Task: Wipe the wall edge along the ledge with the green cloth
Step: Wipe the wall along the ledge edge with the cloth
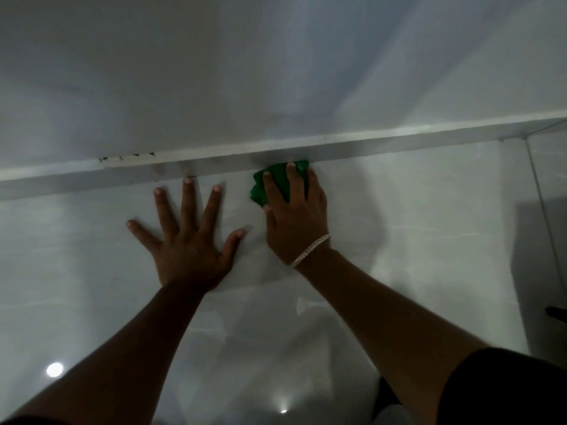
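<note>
The green cloth (260,188) is bunched against the glossy white tiled wall, its top edge touching the underside of the grey ledge (368,148). My right hand (294,213) presses flat on the cloth, fingers spread over it, a pale bracelet on the wrist. My left hand (187,237) lies flat on the wall to the left of the cloth, fingers splayed, its middle fingertip reaching the ledge's lower edge. It holds nothing.
The ledge runs across the view, rising to the right, where it meets a wall corner (530,167). A few dark marks (129,157) sit on the ledge's top edge at left. A dark fitting (555,312) sticks out at the far right.
</note>
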